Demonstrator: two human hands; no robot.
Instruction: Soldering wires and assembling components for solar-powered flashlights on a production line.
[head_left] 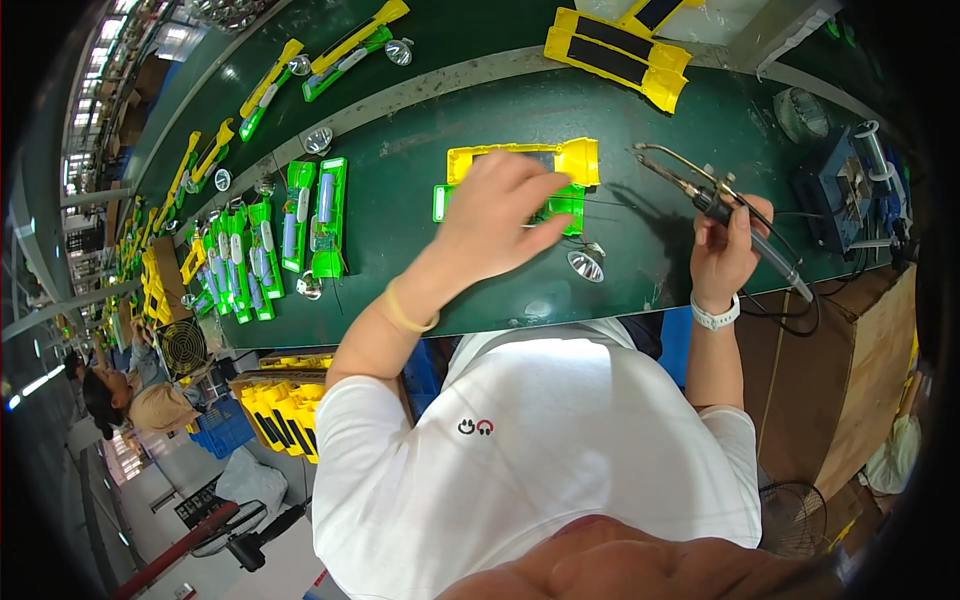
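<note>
My left hand (500, 215) is over a lamp housing on the green table, palm down, with thumb and forefinger apart. It hides much of the yellow housing half (577, 160) and the green housing half (572, 218) below it. A round silver reflector (585, 265) lies by the green half, nearer to me. Held in my right hand (727, 255) is a soldering iron (715, 205) with a thin metal tube clamped along it. Its tip points left and away from me, apart from the housing.
Several green housings (240, 260) with batteries stand at the left. Yellow shells (615, 55) lie at the far side. A blue soldering station (825, 205) and a wire coil (800, 113) stand at the right. A co-worker (135, 395) is far left, beyond a box of yellow shells (280, 415).
</note>
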